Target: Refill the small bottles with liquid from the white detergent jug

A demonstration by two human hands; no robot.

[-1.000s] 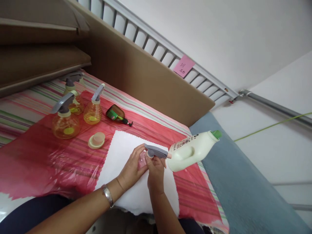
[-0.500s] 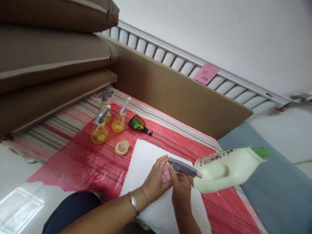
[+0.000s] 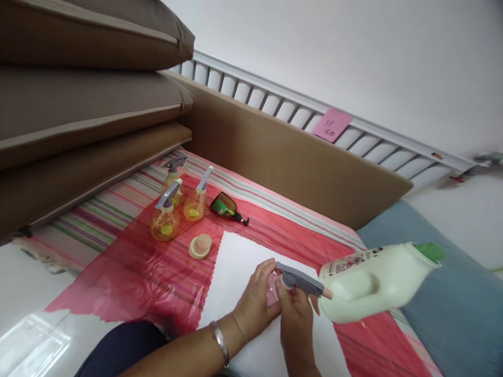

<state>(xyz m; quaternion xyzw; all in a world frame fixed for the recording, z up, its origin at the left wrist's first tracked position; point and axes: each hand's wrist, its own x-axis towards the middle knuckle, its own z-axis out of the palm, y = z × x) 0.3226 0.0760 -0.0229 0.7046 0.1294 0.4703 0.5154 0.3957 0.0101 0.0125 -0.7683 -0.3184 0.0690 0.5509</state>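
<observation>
Two grips on one spray bottle (image 3: 272, 291), pink-bodied and partly hidden, just right of the lower centre of the frame. With the left hand (image 3: 254, 293), fingers curled about the body from its left side; with the right hand (image 3: 295, 314), thumb up against the neck, fingers bent beneath the grey spray head (image 3: 301, 279), exact contact on the far side impossible to tell. Nearer to the spray head, the right hand; nearer to the body, the left. Long axis of the spray head slanting from upper left to lower right, peach nozzle (image 3: 327, 292) at the right end, facing away from the left fingers.

Right behind the nozzle in the view, a pale green jug (image 3: 365, 293), touching or apart unclear, slanted toward the right edge of the frame, green top (image 3: 430, 251) outermost. Beneath both hands, a white cloth (image 3: 231, 262) over a red plastic sheet (image 3: 157, 262). Farther out, left of centre, a pale round piece (image 3: 199, 246); above it, a brown pump bottle (image 3: 223, 204) lying flat, pump toward the right; further left, three amber spray bottles (image 3: 165, 225), upright, well apart from the fingers.
</observation>
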